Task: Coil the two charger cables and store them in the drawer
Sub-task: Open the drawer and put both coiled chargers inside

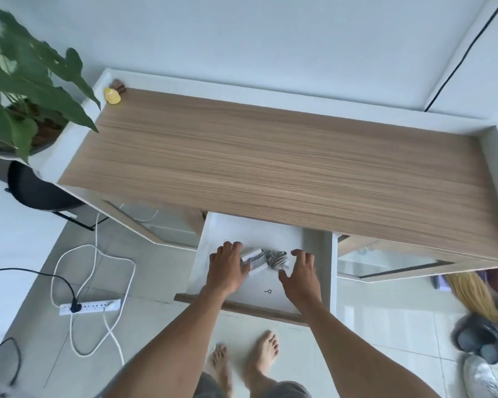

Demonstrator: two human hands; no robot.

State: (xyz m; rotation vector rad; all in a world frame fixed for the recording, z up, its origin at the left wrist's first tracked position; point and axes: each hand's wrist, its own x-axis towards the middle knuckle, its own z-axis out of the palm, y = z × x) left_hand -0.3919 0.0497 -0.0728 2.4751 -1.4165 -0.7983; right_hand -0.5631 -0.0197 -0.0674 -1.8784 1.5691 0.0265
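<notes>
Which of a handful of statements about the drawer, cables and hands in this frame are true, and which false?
1. The drawer is pulled open. True.
2. Both coils lie on the desk's wooden top. False: the coil with the white plug and the round coil lie inside the drawer, side by side.
3. The right hand has spread fingers and grips nothing. True.
4. A yellow object sits at the front right corner of the desk. False: the yellow object sits at the far left corner of the desktop.
5. A power strip lies on the floor, left of the drawer. True.
</notes>
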